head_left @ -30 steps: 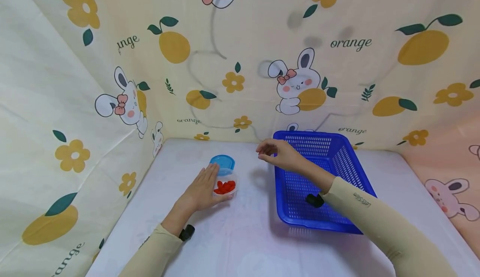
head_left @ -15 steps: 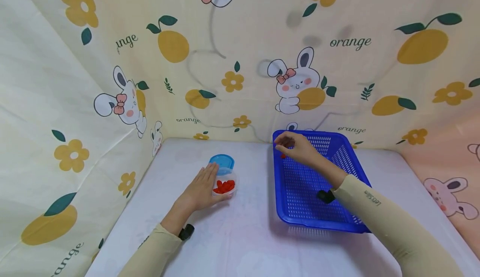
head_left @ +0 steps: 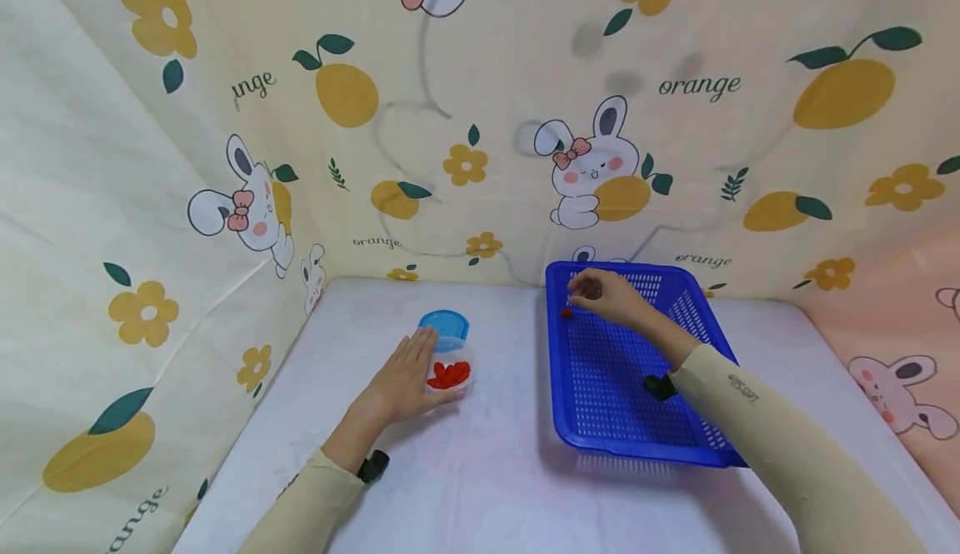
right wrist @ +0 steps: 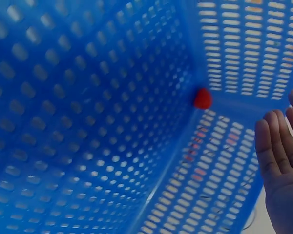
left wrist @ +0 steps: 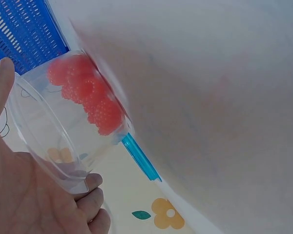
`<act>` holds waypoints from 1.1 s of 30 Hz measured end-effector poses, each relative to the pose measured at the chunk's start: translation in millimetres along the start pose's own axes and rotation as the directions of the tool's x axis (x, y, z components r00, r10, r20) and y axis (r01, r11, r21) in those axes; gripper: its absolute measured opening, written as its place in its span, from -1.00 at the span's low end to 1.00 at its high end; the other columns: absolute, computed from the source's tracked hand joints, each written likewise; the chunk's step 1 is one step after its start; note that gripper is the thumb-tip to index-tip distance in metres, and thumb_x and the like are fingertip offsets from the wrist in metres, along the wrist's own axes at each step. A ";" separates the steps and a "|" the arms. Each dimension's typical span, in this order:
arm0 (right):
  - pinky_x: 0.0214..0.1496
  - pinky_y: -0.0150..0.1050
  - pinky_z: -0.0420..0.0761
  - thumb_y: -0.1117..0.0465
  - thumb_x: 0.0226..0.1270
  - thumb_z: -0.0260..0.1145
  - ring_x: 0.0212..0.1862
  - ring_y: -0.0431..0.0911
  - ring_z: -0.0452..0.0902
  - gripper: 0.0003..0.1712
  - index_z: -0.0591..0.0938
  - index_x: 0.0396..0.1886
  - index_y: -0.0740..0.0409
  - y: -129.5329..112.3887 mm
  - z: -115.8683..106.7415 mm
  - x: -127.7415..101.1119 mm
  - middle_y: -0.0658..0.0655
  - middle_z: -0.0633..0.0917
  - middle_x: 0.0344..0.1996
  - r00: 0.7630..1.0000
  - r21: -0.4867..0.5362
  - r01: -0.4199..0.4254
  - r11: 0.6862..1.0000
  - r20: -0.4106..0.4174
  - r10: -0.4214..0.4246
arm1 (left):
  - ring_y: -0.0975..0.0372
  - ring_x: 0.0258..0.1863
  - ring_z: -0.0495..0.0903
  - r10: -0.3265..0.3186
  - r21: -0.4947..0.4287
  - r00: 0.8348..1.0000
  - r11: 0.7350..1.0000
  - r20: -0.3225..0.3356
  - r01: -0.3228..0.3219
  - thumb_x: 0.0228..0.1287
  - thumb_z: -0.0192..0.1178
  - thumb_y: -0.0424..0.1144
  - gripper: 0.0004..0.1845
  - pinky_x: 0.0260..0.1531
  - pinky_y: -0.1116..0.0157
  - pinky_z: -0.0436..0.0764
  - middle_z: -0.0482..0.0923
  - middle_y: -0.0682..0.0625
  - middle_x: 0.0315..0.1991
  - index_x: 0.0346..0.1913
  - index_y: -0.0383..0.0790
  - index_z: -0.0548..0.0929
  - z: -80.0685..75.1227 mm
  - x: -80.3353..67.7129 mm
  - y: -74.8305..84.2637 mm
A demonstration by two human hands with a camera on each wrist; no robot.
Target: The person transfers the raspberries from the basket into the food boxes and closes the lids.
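Observation:
On the table a small clear plastic tub (head_left: 450, 356) holds several red raspberries (left wrist: 85, 92). My left hand (head_left: 405, 375) grips it from the left, thumb on the near side and fingers along the other. The tub's blue lid (head_left: 444, 325) lies just behind it. My right hand (head_left: 607, 294) hovers over the far left part of a blue perforated basket (head_left: 558, 387), its fingers loosely bent with nothing between them. A single raspberry (right wrist: 202, 99) lies in the basket's far left corner, below the fingertips.
The white-covered table (head_left: 480, 487) meets a patterned cloth wall (head_left: 510, 162) at the back. Cloth also hangs at the left and right sides. The basket's raised rim stands to the right of the tub, with a gap of table between them.
My right hand has moved rightward from the basket's left rim to over its inside. A raspberry now shows in the basket's far left corner. The left hand and tub have stayed put.

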State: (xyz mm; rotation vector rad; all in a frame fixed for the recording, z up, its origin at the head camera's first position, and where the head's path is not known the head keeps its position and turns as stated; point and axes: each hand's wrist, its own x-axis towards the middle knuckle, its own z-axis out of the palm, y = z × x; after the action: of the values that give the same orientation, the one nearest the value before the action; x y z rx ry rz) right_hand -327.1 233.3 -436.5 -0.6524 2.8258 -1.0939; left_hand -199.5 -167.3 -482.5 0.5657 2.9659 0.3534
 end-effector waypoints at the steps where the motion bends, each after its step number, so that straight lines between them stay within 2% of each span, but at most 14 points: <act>1: 0.10 0.01 0.72 0.26 0.52 0.43 -0.03 0.05 0.70 -0.73 0.71 0.11 0.29 2.3 0.6 0.2 0.15 0.77 -0.11 1.000 -0.007 -0.006 1.000 0.011 0.006 | -0.09 0.74 -0.08 -0.002 0.002 1.000 1.000 0.002 0.002 0.33 0.22 0.50 0.27 0.70 -0.05 -0.05 -0.05 -0.21 0.76 0.74 -0.34 -0.03 0.4 -0.3 -0.2; 7: 0.12 0.08 0.73 0.29 0.51 0.44 0.01 0.10 0.70 -0.71 0.71 0.12 0.33 11.2 1.8 2.4 0.18 0.77 -0.10 0.999 -0.014 -0.011 1.000 0.034 0.012 | -0.09 0.74 -0.07 -0.001 -0.001 1.000 1.000 0.000 0.001 0.32 0.22 0.50 0.27 0.70 -0.06 -0.03 -0.04 -0.23 0.75 0.73 -0.35 -0.01 0.7 -0.5 -0.2; 17: 0.13 0.06 0.72 0.33 0.51 0.40 0.02 0.10 0.68 -0.74 0.70 0.11 0.32 29.3 5.1 6.0 0.21 0.75 -0.08 0.995 -0.041 -0.050 0.998 0.079 0.054 | -0.07 0.75 -0.10 -0.010 -0.010 1.000 1.000 0.006 0.010 0.32 0.23 0.49 0.27 0.70 -0.04 -0.06 -0.06 -0.20 0.76 0.74 -0.32 -0.03 0.0 -0.4 2.4; 26: 0.20 0.11 0.71 0.31 0.51 0.41 0.07 0.14 0.68 -0.68 0.68 0.18 0.32 37.0 9.9 13.4 0.25 0.75 -0.02 0.988 -0.064 -0.078 0.995 0.126 0.086 | -0.07 0.75 -0.10 -0.022 0.000 1.000 1.000 0.005 0.021 0.32 0.22 0.51 0.28 0.70 -0.03 -0.07 -0.08 -0.19 0.76 0.75 -0.31 -0.05 -0.9 0.3 1.0; 33: 0.14 0.03 0.74 0.37 0.53 0.36 0.03 0.10 0.67 -0.66 0.67 0.22 0.31 41.6 14.7 14.3 0.26 0.74 0.00 0.975 -0.045 -0.145 0.988 0.163 0.151 | -0.09 0.74 -0.09 -0.010 -0.010 1.000 1.000 0.010 0.010 0.32 0.22 0.50 0.28 0.70 -0.05 -0.05 -0.08 -0.21 0.76 0.74 -0.33 -0.05 0.7 0.4 0.3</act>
State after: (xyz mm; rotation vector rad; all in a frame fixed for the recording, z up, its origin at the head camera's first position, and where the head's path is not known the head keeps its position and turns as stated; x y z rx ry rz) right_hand -352.7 245.9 -473.1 -0.4997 2.7047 -0.9259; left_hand -199.7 -166.7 -483.1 0.5493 2.9542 0.3635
